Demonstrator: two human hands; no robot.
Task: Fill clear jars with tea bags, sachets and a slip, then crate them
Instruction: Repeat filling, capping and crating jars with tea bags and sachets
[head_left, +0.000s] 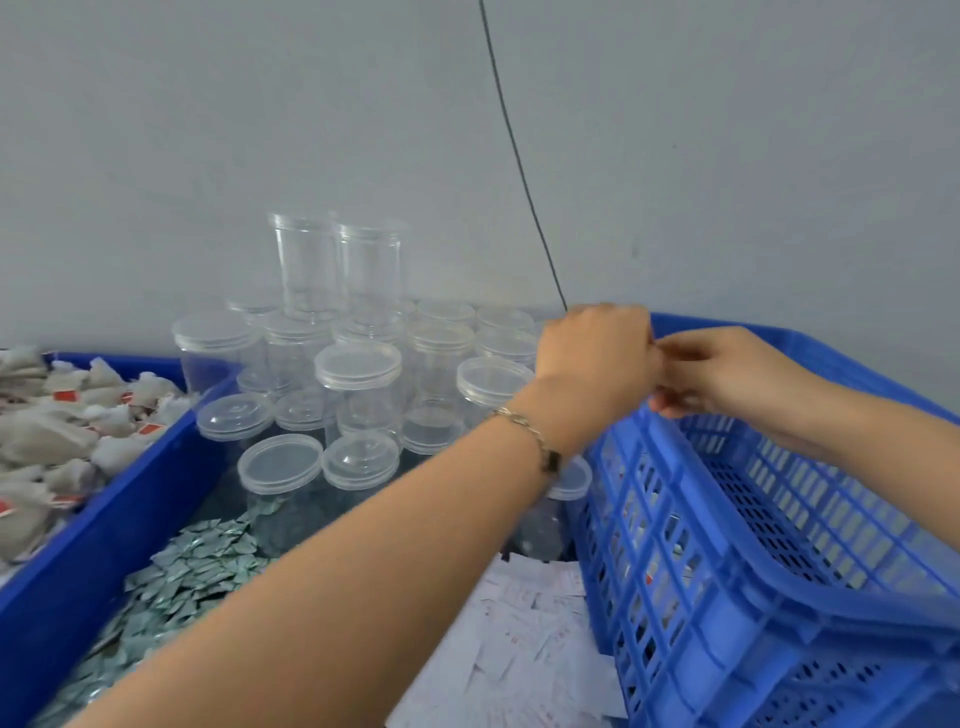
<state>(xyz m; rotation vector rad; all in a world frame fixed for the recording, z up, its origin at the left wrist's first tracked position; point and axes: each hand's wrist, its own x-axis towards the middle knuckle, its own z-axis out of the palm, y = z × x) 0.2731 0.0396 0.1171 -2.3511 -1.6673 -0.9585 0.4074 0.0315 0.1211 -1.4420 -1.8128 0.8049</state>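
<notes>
My left hand (597, 364) is curled into a fist, back toward me, above the far left corner of the blue slatted crate (727, 571). My right hand (722, 374) reaches in from the right with curled fingers, and its fingertips touch the left hand's fingers. No object shows in either hand. Clear lidded jars (358, 384) stand stacked against the wall to the left of my hands. Tea bags (57, 431) fill a blue tub (78, 571) at the far left. Greenish sachets (182, 577) lie heaped beside it, and white slips (519, 649) lie under my left forearm.
A grey wall closes off the back, with a thin black cord (519, 156) hanging down to just behind my left hand. A bracelet (535, 436) sits on my left wrist. The crate's mesh floor (810, 530) shows through its open top.
</notes>
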